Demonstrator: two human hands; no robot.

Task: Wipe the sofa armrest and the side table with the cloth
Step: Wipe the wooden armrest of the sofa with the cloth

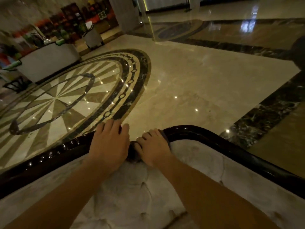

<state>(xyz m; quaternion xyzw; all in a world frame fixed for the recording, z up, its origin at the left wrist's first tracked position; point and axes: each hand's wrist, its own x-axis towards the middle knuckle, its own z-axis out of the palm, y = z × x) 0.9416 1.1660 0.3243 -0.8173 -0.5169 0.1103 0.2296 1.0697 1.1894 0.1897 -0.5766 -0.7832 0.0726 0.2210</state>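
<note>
The sofa's glossy dark wooden frame curves across the lower view, with pale tufted upholstery inside it. My left hand lies flat over the frame rail, fingers spread and reaching past the edge. Close beside it, my right hand presses a dark cloth onto the frame. Only small parts of the cloth show, under the palm and at the fingertips. No side table is in view.
Beyond the sofa lies polished marble floor with a round inlaid medallion and dark border strips. A white-draped counter and a covered cart stand far left, with shelves of colourful goods behind.
</note>
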